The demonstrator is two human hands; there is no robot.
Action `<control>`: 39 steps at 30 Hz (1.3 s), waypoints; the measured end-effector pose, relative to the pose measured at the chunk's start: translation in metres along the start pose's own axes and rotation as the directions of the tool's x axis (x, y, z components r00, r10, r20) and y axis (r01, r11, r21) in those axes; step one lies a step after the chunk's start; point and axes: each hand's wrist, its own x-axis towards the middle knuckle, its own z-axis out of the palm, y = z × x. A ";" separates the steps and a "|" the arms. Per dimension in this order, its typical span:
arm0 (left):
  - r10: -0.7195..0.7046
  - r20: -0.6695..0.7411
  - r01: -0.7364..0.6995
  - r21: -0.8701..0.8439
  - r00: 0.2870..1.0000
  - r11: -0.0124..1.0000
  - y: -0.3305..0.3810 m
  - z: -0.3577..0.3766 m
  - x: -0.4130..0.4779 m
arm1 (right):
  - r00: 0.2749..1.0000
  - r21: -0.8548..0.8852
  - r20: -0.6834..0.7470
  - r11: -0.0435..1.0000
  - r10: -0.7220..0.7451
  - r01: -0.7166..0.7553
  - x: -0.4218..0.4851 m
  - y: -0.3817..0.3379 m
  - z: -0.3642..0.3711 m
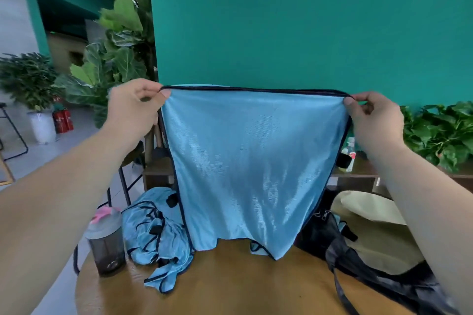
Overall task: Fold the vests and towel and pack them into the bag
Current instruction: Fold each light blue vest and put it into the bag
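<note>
Pinching the blue vest (250, 161) by its top corners in left hand (133, 102) and right hand (371, 120), hem down at the counter (230, 289). At the folding step; likely needs laying flat next, then halving.

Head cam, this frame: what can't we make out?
Head view: the held blue vest, pinched by left hand and right hand, hides the table behind it.
Black bag: cut off by the bottom-right edge and the right forearm.
Beige cloth by the bag: towel or not, unclear.
Crumpled blue pile: vest count unreadable, folds overlap.
Small bottles past the right hand: labels too small.
</note>
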 end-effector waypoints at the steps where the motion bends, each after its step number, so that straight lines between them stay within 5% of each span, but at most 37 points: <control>1: 0.040 -0.039 -0.039 0.009 0.998 0.999 0.006 0.000 0.002 | 1.000 0.018 -0.021 1.000 0.005 -0.005 0.003 -0.007 -0.001; 9: 0.148 -0.125 -0.154 -0.041 0.981 0.987 0.036 -0.007 0.021 | 0.993 0.211 -0.116 0.977 0.033 -0.008 0.025 -0.053 -0.014; 14: 0.082 -0.189 -0.103 -0.105 0.979 0.989 0.045 0.004 0.031 | 0.984 0.258 -0.176 0.966 0.039 0.008 0.035 -0.065 0.003; 17: -0.073 -0.089 0.069 -0.045 0.993 0.997 0.029 0.015 0.039 | 0.992 0.260 -0.038 0.960 0.121 -0.107 0.044 -0.053 0.028; 20: -0.367 0.145 0.378 -0.057 0.919 0.924 0.000 0.024 0.044 | 0.935 0.280 0.195 0.896 0.297 -0.343 0.049 -0.034 0.053; 22: -0.405 0.178 0.424 -0.088 0.897 0.901 -0.011 0.032 0.048 | 0.904 0.314 0.270 0.857 0.331 -0.408 0.052 -0.021 0.068; 27: -0.238 0.219 0.303 -0.346 0.946 0.888 -0.002 0.050 0.077 | 0.969 0.455 0.119 0.856 0.216 -0.246 0.071 -0.020 0.082; 31: 0.015 0.043 0.001 -0.359 0.999 0.934 0.007 0.060 0.086 | 0.988 0.531 -0.010 0.838 0.154 -0.125 0.085 -0.028 0.080; 39: 0.112 -0.060 -0.126 -0.325 0.992 0.937 -0.023 0.052 -0.007 | 0.985 0.597 -0.064 0.797 0.162 -0.093 0.012 -0.011 0.075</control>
